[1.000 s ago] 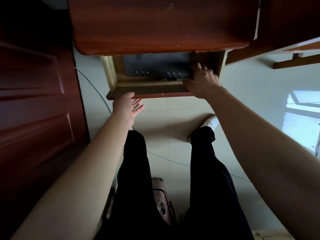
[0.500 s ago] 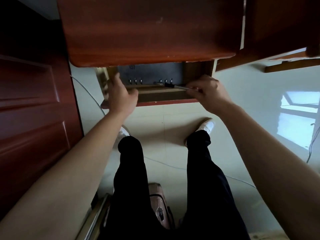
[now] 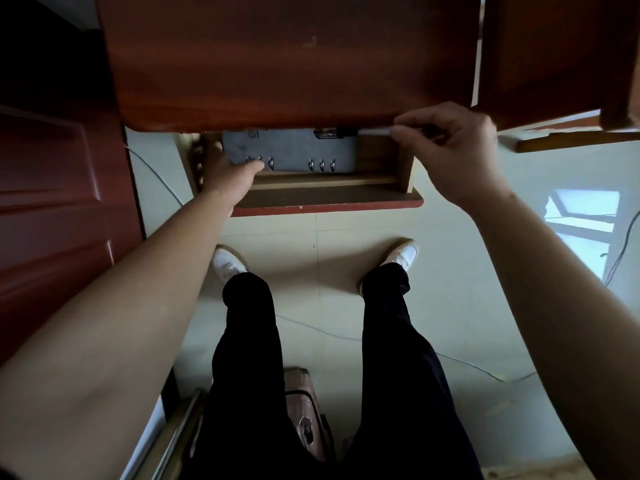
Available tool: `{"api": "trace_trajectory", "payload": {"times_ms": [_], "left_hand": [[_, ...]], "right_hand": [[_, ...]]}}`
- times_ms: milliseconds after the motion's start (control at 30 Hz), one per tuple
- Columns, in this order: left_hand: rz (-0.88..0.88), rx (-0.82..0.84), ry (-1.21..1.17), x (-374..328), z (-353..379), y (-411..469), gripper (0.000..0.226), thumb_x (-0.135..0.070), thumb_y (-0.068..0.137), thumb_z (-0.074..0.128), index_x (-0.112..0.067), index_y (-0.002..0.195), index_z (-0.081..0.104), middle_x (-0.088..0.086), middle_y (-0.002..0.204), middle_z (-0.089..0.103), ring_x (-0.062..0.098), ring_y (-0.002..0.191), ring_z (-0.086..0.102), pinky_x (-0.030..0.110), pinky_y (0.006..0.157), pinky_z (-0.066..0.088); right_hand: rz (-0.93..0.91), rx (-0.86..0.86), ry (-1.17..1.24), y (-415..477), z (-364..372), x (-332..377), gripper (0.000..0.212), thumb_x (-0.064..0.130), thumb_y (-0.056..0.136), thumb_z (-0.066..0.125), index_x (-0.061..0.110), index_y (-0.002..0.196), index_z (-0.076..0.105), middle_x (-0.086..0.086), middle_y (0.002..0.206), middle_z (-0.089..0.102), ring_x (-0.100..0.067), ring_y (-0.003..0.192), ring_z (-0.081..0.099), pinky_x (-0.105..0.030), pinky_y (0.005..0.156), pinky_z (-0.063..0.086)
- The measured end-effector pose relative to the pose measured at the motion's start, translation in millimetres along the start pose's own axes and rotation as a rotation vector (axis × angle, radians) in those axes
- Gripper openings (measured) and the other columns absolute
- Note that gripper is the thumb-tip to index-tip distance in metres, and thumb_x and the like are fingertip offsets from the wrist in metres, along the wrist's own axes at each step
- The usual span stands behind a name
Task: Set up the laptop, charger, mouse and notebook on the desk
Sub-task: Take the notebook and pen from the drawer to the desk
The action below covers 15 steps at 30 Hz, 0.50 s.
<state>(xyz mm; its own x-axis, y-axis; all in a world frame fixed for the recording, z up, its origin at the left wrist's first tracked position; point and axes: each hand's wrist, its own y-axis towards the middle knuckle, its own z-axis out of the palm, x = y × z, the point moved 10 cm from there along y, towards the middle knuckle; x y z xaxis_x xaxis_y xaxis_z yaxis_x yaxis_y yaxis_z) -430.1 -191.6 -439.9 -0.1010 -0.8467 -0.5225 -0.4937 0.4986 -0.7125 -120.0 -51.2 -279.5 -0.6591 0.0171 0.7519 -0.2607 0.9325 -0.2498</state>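
A grey ring-bound notebook (image 3: pixel 294 150) lies flat in the open drawer (image 3: pixel 325 199) under the red-brown desk top (image 3: pixel 294 64). My left hand (image 3: pixel 230 174) reaches into the drawer and grips the notebook's near left corner, fingers over the metal rings. Above the drawer's right end, at the desk's front edge, my right hand (image 3: pixel 450 147) pinches a black and white pen (image 3: pixel 374 132) that points left. No laptop, charger or mouse shows in this view.
A dark red door (image 3: pixel 52 202) stands close on the left. More wooden furniture (image 3: pixel 554 46) adjoins the desk on the right. A pink suitcase (image 3: pixel 304 410) sits between my legs, and thin cables (image 3: pixel 467 365) run across the pale tiled floor.
My right hand lifted the pen out of the drawer up to the desk edge. My left hand moved from the drawer's left wall onto the notebook.
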Motion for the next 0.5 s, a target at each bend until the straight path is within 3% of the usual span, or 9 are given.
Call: {"api": "trace_trajectory", "payload": {"times_ms": [133, 233, 300, 400, 500], "left_hand": [[-0.049, 0.021, -0.067, 4, 1, 10, 0.064, -0.029, 0.074, 0.079, -0.012, 0.13, 0.054, -0.001, 0.123, 0.067, 0.017, 0.113, 0.062, 0.025, 0.086, 0.047], [-0.064, 0.048, -0.077, 9, 4, 10, 0.072, -0.034, 0.073, 0.081, -0.015, 0.135, 0.05, -0.001, 0.129, 0.064, 0.018, 0.117, 0.059, 0.031, 0.096, 0.047], [-0.035, 0.056, -0.038, 11, 5, 8, 0.069, -0.036, 0.074, 0.081, -0.016, 0.133, 0.053, -0.001, 0.13, 0.064, 0.018, 0.117, 0.059, 0.031, 0.099, 0.045], [-0.019, 0.094, -0.049, 13, 8, 6, 0.057, -0.034, 0.081, 0.078, -0.015, 0.13, 0.057, 0.001, 0.13, 0.065, 0.019, 0.118, 0.06, 0.039, 0.106, 0.046], [-0.014, 0.102, -0.15, 11, 3, -3, 0.042, -0.035, 0.085, 0.075, -0.019, 0.122, 0.062, -0.005, 0.121, 0.067, 0.014, 0.111, 0.063, 0.036, 0.097, 0.05]], "right_hand": [[0.115, -0.189, 0.272, 14, -19, 8, 0.012, 0.034, 0.087, 0.075, 0.028, 0.097, 0.076, 0.016, 0.086, 0.074, -0.005, 0.083, 0.071, -0.026, 0.073, 0.058], [0.075, -0.22, 0.07, 30, -18, 13, 0.017, 0.033, 0.091, 0.069, 0.024, 0.105, 0.074, 0.013, 0.102, 0.071, 0.003, 0.097, 0.065, -0.018, 0.085, 0.052], [0.017, -0.195, -0.153, 33, -6, 14, 0.02, 0.029, 0.093, 0.063, 0.02, 0.108, 0.074, 0.002, 0.113, 0.069, -0.013, 0.11, 0.06, -0.019, 0.093, 0.044], [-0.009, -0.225, -0.247, 31, 4, 12, 0.023, 0.026, 0.093, 0.058, 0.019, 0.109, 0.073, -0.005, 0.117, 0.064, -0.025, 0.113, 0.055, -0.017, 0.088, 0.036], [0.006, -0.223, -0.241, 34, 6, 7, 0.023, 0.027, 0.093, 0.056, 0.02, 0.109, 0.072, -0.006, 0.119, 0.062, -0.026, 0.114, 0.055, -0.015, 0.085, 0.033]]}}
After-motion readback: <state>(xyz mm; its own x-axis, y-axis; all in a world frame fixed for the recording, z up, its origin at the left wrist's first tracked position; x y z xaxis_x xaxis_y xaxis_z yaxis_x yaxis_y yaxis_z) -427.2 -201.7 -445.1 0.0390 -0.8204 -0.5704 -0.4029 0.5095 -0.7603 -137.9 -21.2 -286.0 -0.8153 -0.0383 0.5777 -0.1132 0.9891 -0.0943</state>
